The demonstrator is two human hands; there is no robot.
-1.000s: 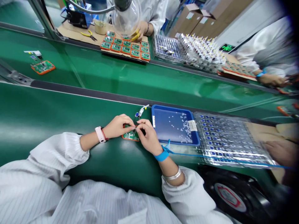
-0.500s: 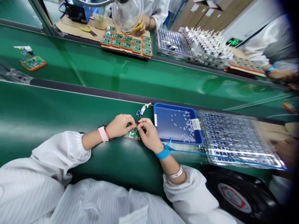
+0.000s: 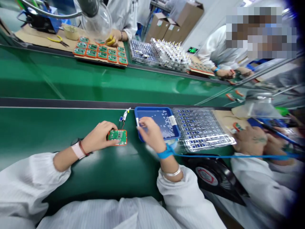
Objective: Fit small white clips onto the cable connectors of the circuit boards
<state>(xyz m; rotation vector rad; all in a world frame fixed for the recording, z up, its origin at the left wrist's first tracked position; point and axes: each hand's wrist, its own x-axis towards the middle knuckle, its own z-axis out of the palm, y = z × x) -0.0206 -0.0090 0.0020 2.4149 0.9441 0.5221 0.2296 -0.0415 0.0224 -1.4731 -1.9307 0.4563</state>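
My left hand (image 3: 101, 136) grips the left side of a green circuit board (image 3: 121, 137) in an orange frame, thumb over its front edge and fingers at the back. Wires run from the board up to a small blue part (image 3: 121, 119) and a white connector piece (image 3: 125, 114) with a yellow tip. My right hand (image 3: 152, 133) is over the left edge of a blue tray (image 3: 176, 136), thumb and fingers apart, with nothing visible between them. Small white pieces (image 3: 164, 122) lie scattered in the tray, mostly towards its right side.
Right of the tray stands a clear plastic tray (image 3: 197, 127) with rows of blue parts. A blue cord (image 3: 205, 156) runs right from my wristband. A co-worker's hands (image 3: 252, 140) are at far right. Across the divider lie framed boards (image 3: 102, 54) and yellow-handled pliers (image 3: 57, 40).
My right hand has left the board and moved right to the blue tray. My left hand keeps hold of the board. The camera view has turned to the right.
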